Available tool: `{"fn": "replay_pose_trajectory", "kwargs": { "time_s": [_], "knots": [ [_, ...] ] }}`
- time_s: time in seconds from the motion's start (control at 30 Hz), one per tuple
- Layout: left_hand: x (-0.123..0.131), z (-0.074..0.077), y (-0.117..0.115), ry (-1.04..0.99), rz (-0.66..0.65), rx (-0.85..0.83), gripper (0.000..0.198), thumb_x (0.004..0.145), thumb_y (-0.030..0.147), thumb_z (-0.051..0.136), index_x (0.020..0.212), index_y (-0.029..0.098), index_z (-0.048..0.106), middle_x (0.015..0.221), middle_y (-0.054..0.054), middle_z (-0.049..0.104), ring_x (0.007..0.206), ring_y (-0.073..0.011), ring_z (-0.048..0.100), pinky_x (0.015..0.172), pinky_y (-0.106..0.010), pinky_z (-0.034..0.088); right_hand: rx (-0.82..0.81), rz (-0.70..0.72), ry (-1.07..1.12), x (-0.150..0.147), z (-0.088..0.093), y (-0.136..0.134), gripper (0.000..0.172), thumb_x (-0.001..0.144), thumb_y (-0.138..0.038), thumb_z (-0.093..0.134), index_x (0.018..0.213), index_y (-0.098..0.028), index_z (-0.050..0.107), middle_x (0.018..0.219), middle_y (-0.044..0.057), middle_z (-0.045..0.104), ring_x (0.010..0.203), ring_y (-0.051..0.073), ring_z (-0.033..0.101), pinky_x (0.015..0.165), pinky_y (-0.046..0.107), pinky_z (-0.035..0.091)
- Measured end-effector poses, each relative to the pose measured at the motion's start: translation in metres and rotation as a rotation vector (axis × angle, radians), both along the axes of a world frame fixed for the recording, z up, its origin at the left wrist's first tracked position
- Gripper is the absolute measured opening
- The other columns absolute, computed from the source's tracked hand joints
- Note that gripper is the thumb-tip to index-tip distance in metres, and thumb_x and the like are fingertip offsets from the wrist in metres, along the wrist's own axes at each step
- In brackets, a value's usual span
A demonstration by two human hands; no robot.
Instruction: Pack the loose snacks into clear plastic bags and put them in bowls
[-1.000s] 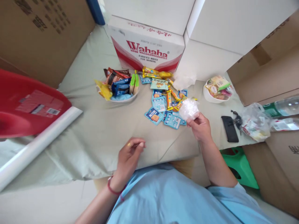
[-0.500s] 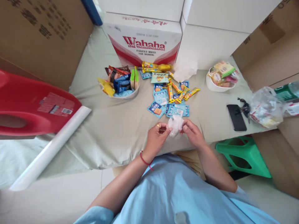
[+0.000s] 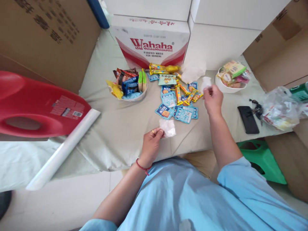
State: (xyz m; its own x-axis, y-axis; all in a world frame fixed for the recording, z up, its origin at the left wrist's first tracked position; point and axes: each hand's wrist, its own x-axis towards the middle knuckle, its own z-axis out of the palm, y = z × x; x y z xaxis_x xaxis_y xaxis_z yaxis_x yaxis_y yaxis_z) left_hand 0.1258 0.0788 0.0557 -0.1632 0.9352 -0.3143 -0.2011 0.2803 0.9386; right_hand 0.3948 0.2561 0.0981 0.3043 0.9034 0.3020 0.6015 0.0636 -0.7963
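Note:
My left hand [image 3: 151, 145], with a ring and a red bracelet, pinches the corner of a small, clear, wrinkled plastic bag [image 3: 168, 127] near the table's front edge. Farther out to the right, my right hand [image 3: 213, 100] is closed on a thin white piece of plastic film [image 3: 206, 82], which sticks out past the fingertips. Between and beyond the hands lie several blue snack packets [image 3: 165, 111] and yellow snack sticks [image 3: 178, 95], with a pale green packet [image 3: 167, 79] among them. Crumpled clear plastic [image 3: 193, 71] rests behind the right hand.
A tub of mixed snacks [image 3: 143, 95] stands left of the pile, and a white tub [image 3: 231, 88] to the right. A phone [image 3: 248, 119] and a filled plastic bag [image 3: 276, 109] lie farther right. Behind is a Wahaha carton [image 3: 151, 45]; at left, a red container [image 3: 43, 106].
Both hands were together on one clump of plastic. Now they are apart: the right has moved up and right with a white piece, while the left keeps a flattened bag.

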Motion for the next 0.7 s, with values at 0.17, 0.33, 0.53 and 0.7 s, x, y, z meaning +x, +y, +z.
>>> {"fn": "replay_pose_trajectory", "kwargs": {
  "time_s": [0.17,0.33,0.53,0.7],
  "knots": [
    [0.003,0.002,-0.005,0.104,0.054,0.055,0.033,0.079,0.050,0.081,0.090,0.019,0.078,0.086,-0.005,0.078,0.082,-0.0185,0.069,0.080,-0.032,0.054,-0.097,0.304,0.042,-0.042,0.018,-0.034,0.034,0.092,-0.053,0.070,0.107,-0.023,0.068,0.102,0.007,0.067,0.083,0.020,0.065,0.077,0.035,0.054],
    [0.005,0.008,-0.006,0.211,0.016,0.224,0.020,0.086,0.043,0.078,0.086,0.023,0.079,0.099,-0.006,0.077,0.095,-0.0192,0.070,0.088,-0.031,0.053,-0.403,0.787,0.304,-0.086,0.004,-0.123,0.030,0.086,-0.054,0.077,0.089,-0.024,0.071,0.088,0.003,0.068,0.081,0.019,0.062,0.067,0.030,0.049],
    [0.001,0.002,-0.003,0.090,0.031,0.087,0.034,0.081,0.052,0.081,0.089,0.020,0.074,0.083,-0.002,0.071,0.081,-0.0162,0.064,0.082,-0.030,0.051,-0.512,0.536,0.791,-0.062,-0.013,-0.128,0.042,0.074,-0.057,0.087,0.078,-0.023,0.064,0.068,-0.004,0.057,0.062,0.012,0.048,0.060,0.026,0.041],
    [0.005,0.007,-0.004,-0.156,0.021,0.014,0.032,0.077,0.047,0.081,0.084,0.021,0.064,0.090,-0.003,0.073,0.079,-0.0141,0.063,0.079,-0.030,0.052,-0.641,0.451,0.947,-0.040,-0.010,-0.133,0.047,0.066,-0.056,0.095,0.078,-0.022,0.063,0.063,-0.006,0.051,0.056,0.009,0.042,0.049,0.023,0.033]
  ]
}}
